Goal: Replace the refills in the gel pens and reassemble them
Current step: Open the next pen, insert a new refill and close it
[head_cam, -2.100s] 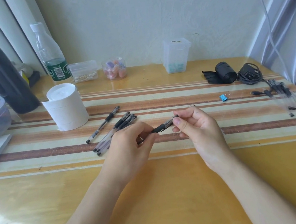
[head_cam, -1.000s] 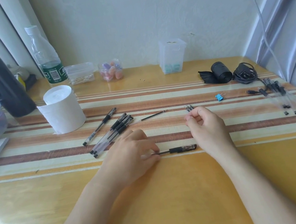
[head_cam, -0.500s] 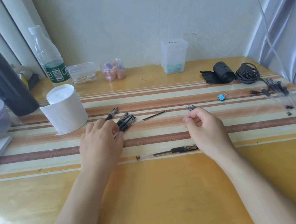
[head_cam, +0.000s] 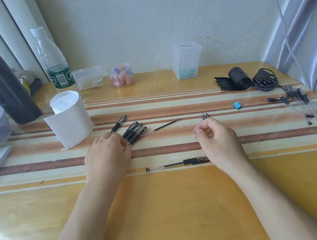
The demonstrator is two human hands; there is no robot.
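Fingers (head_cam: 118,141) of the left hand (head_cam: 107,156) are draped over the near ends of the pen bunch (head_cam: 135,132) on the table (head_cam: 167,211), can't tell if they've pinched one. The right hand (head_cam: 217,138) is curled round a few refills (head_cam: 204,115), tips poking out. One pen (head_cam: 176,164) lies by that wrist, with a loose refill (head_cam: 167,125) touching the bunch's far side. I'd guess these are light, slick and rolly, so grab at the black grip. The refills look bendy.

Left hand (head_cam: 107,155) hides part of the bundled pens (head_cam: 134,132).
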